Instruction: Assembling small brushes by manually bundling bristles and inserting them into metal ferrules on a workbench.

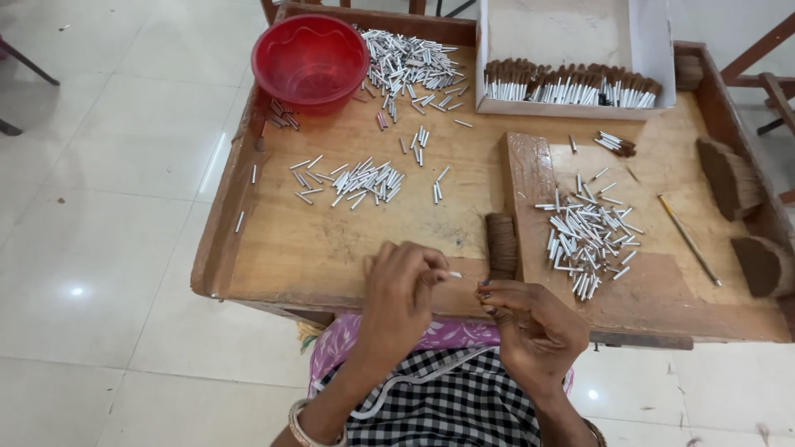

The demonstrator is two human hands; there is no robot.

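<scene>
Checked cloth (447, 406) on my lap lies nearest the lens; above it, both my hands meet at the near edge of the tabletop (331, 240). Left hand (402, 294): fingers closed, pinching a small white tube (454, 274) at its tip. Right hand (530, 327): fingers curled shut toward the tube's free end; whether it holds anything I cannot tell. Judged best practice: I keep the tube level, pinch it close to its end, and work just above the wood so nothing drops to the floor. A brown roll (501, 244) stands just beside my right hand, against a raised board (530, 174) carrying a loose tube pile (590, 236). Further piles lie mid-tabletop (360, 180) and beside the red bowl (310, 60). A white box (571, 50) holds a row of brown-ended tubes; brown lumps (729, 175) sit at the right rim. Surface: worn, stained wood with a raised rim. Room: pale glossy floor tiles (99, 207).
</scene>
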